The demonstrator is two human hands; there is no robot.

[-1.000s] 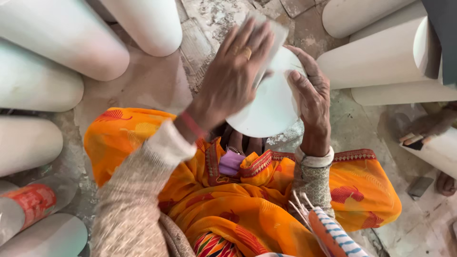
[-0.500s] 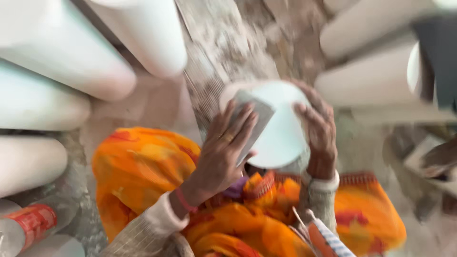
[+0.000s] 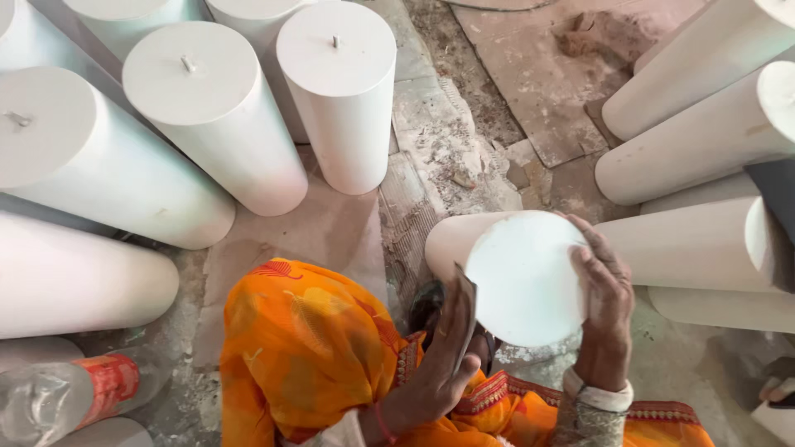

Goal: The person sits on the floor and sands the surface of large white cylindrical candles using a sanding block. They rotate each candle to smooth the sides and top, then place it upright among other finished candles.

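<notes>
1. Head view: the white cylinder (image 3: pixel 513 273) lies tilted at centre, its flat round end facing up.
2. The right hand (image 3: pixel 600 310), at three o'clock of that end, wraps its rim with fingers curled close together.
3. The left hand (image 3: pixel 443 360), at eight o'clock, pinches a thin grey sheet (image 3: pixel 465 319) edge-on against the rim — half a second ago the sheet lay flat across the face, so the work has moved from the face to the edge.
4. Outward: orange cloth (image 3: pixel 306 348) at seven o'clock, standing white cylinders (image 3: pixel 335 91) at eleven o'clock, a plastic bottle (image 3: pixel 66 397) at eight o'clock — all well apart.
</notes>
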